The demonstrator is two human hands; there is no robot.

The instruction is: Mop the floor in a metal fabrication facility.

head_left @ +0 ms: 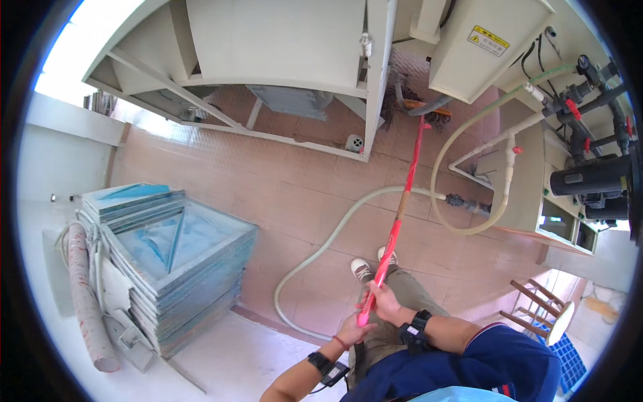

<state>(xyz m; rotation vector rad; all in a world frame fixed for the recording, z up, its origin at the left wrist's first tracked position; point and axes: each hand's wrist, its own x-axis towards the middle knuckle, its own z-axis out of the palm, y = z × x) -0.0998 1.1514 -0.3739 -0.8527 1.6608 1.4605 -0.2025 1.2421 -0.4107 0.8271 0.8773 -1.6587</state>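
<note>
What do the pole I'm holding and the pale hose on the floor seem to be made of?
The pole is possibly wood in shiny pinkish-red plastic wrap, since a brown stretch shows midway. The hose is likely smooth, flexible plastic or rubber, given its loose curves.

a pinkish-brown tiled floor (301,167) spreads across the middle of the frame, glossy toward the upper left, where a glaring white patch of light (74,53) shows. a plain white wall (57,167) runs down the left edge. at the lower right, a brown wooden stool with a pale seat (560,325) sits near a blue gridded panel (571,365).
</note>
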